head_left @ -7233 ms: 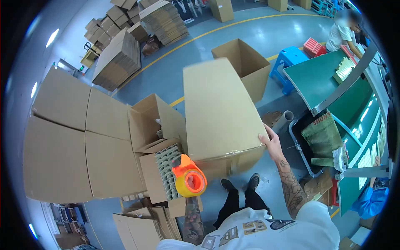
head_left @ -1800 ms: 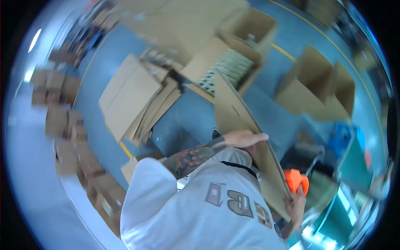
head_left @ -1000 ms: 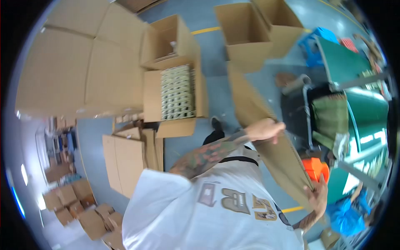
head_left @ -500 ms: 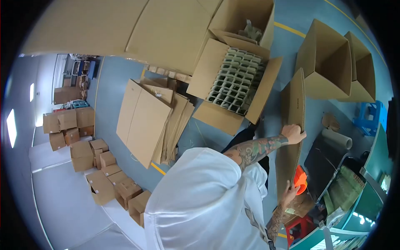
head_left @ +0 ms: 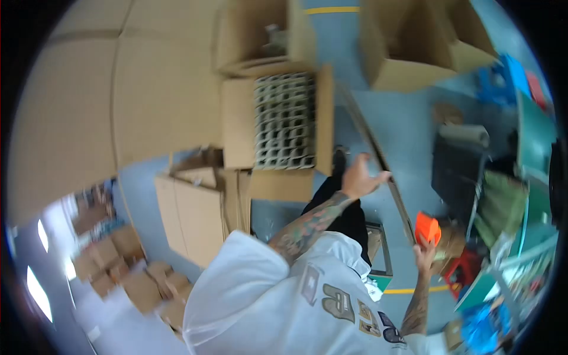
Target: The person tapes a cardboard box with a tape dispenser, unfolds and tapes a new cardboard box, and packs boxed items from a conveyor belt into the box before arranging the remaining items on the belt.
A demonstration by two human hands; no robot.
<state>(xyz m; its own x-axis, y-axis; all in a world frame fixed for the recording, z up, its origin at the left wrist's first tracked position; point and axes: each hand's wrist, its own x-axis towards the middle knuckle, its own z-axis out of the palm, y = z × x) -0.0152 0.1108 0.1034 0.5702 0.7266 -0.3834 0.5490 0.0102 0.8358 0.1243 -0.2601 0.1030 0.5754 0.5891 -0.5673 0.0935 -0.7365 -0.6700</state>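
My left hand [head_left: 362, 178] is open, fingers apart, beside the edge of a flat cardboard sheet [head_left: 378, 148]; one fingertip seems to touch it. The sheet stands nearly edge-on to me. My right hand [head_left: 425, 255] grips an orange tape dispenser [head_left: 427, 229] near the sheet's close end. Whether that hand also touches the sheet I cannot tell. Ahead of my left hand is an open carton [head_left: 239, 124] filled with a grid of pale dividers [head_left: 284, 121].
Folded cardboard [head_left: 192, 216] leans at the left, below a large carton [head_left: 171, 89]. Tall open boxes [head_left: 408, 74] stand ahead on the right. A blue stool [head_left: 500, 83], a white roll [head_left: 464, 135], a red stool [head_left: 464, 272] and green-edged shelving [head_left: 535, 136] line the right side.
My left hand has let go of the sheet's edge and its fingers have spread. The sheet has turned from showing its face to nearly edge-on. My view has swung round; the dispenser stays in my right hand.
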